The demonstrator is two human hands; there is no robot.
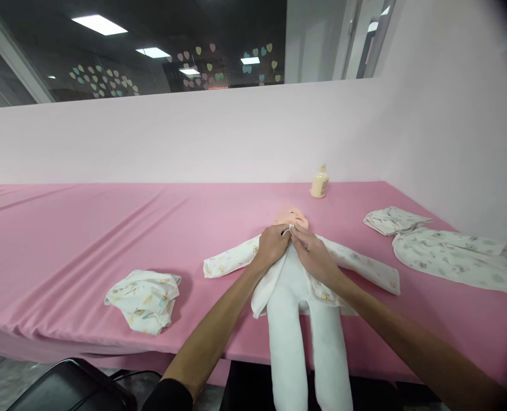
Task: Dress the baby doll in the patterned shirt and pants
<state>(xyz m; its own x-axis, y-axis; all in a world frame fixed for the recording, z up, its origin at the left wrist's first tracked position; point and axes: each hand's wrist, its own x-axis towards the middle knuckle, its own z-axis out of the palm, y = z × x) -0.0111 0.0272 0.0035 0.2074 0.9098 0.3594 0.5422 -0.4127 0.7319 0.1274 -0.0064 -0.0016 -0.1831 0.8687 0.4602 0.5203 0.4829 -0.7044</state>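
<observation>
Left hand, right hand at shirt collar

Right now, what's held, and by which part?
Left hand and right hand pinch the patterned top at its neck edge, under the doll's chin; fingers partly hide the grip.

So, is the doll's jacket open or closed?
Open: the jacket lies parted over the white doll. At the neck I cannot tell: the left hand and right hand hide any fastening.
</observation>
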